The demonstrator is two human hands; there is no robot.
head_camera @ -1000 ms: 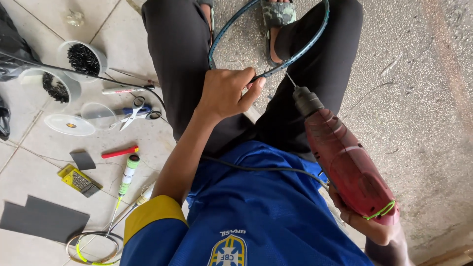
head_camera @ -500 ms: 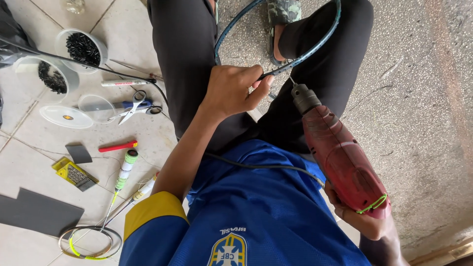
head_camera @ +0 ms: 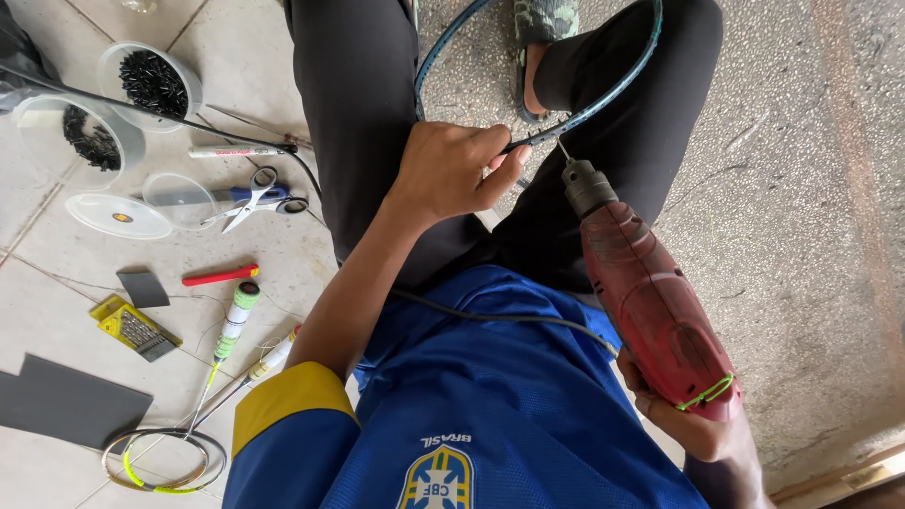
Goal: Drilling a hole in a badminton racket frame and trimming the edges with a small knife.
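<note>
The left hand point(head_camera: 451, 172) is pinching the racket frame point(head_camera: 603, 94) lying across the lap; the right hand point(head_camera: 693, 429) is gripping the red drill point(head_camera: 650, 302), its bit seemingly touching the frame

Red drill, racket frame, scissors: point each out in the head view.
red drill point(head_camera: 650, 302): head view, point on the middle of its red body.
racket frame point(head_camera: 617, 87): head view, point on the thin hoop over the knee.
scissors point(head_camera: 255, 200): head view, point by the pivot, below the blue handles.
</note>
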